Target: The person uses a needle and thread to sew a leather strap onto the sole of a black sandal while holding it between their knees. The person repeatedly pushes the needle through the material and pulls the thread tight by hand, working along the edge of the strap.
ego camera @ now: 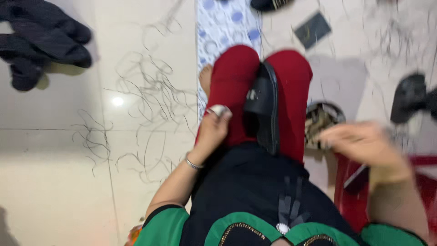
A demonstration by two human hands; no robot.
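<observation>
Head view: left hand [213,130] pinches a metal piece [220,110].

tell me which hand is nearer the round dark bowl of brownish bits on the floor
The right hand, blurred, is nearer, just right of the round dark bowl. The left hand rests on the red trouser leg, farther left, across both legs.

Person sits on the floor, legs in red trousers [291,91] stretched fwd, 1 black sandal [264,107] lying between the knees. Left hand [213,130] rests on the left thigh, pinching a small silvery piece [219,110]; bangle [192,164] on the wrist. Right hand [364,143] is blurred, fingers spread, over a round dish [321,120] w/ bits. Thin wire strands [145,95] scattered on the tiles; dark cloth [41,38] far left.
</observation>
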